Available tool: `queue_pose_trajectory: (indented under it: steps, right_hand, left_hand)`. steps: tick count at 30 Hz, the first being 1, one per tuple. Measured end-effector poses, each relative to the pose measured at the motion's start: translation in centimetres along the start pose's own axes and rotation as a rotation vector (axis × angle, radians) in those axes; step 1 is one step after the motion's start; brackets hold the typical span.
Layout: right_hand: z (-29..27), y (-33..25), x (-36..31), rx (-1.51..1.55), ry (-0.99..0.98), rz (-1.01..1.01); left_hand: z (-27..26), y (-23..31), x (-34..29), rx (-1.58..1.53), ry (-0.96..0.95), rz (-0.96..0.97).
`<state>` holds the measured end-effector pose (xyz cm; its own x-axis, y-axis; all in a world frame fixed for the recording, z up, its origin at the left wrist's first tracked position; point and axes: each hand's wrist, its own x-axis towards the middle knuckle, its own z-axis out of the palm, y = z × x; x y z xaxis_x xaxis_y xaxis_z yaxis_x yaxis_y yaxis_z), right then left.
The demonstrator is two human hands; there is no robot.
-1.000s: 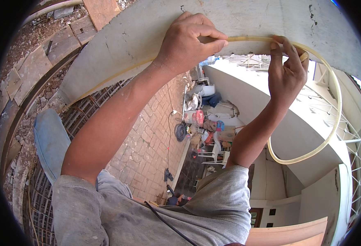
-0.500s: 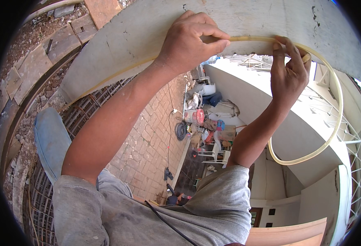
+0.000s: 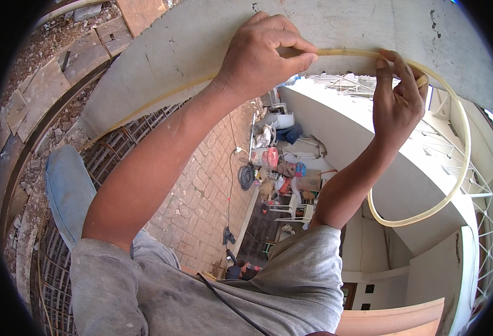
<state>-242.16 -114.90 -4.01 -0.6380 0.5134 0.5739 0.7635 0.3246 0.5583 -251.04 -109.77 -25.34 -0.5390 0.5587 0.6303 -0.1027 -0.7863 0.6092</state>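
A narrow, pale yellow flexible strip [image 3: 467,134] runs along the lower edge of a large grey panel [image 3: 201,33]. My left hand [image 3: 263,53] is closed at the panel's edge, thumb and index finger pinching the strip. Farther right, my right hand [image 3: 399,95] has its thumb and fingers closed round the same strip, close under the edge. Between the two hands the strip lies along the edge. Beyond my right hand it hangs in a wide loop, its lower part passing behind my right forearm. A small yellowish bit shows at my right fingers; I cannot tell what it is.
Wire mesh [image 3: 117,143] and a blue padded piece [image 3: 70,193] are at the left. Far below lie brick paving [image 3: 201,185], a coiled hose [image 3: 247,176], buckets and white plastic chairs [image 3: 297,210]. White metal trusswork [image 3: 484,224] stands at the right, wooden planks [image 3: 84,53] at upper left.
Both hands keep their hold on the strip. My right hand sits very slightly farther right and lower; the loop has barely shifted.
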Motion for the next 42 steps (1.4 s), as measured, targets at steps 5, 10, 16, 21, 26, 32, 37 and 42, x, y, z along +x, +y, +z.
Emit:
queue_pose_trajectory:
  steps: [5,10,16,21,26,32,37,42]
  right_hand:
    - [0.02,0.11,-0.06,0.000,0.003,0.001]
    - [0.10,0.19,-0.05,0.006,0.009,-0.005]
    - [0.08,0.19,-0.09,0.013,0.003,0.011]
    - [0.10,0.18,-0.13,0.011,0.002,0.019]
    - [0.06,0.11,-0.08,0.017,0.010,-0.006]
    - [0.00,0.03,-0.18,0.009,-0.007,0.024]
    - [0.08,0.07,-0.09,0.002,0.001,0.003]
    - [-0.02,0.14,-0.17,0.017,-0.013,0.042]
  left_hand:
    - [0.02,0.01,0.03,-0.008,0.011,0.009]
    - [0.13,-0.06,0.16,-0.020,0.034,0.008]
    - [-0.05,0.01,0.06,0.004,-0.003,0.001]
    - [-0.02,0.00,0.04,-0.002,0.001,0.002]
    - [0.00,0.02,0.03,-0.003,-0.003,0.004]
    - [-0.17,0.00,0.13,-0.003,-0.011,0.013]
    - [-0.11,0.02,0.12,-0.023,0.001,0.009]
    - [-0.07,-0.08,0.09,-0.021,0.003,0.005]
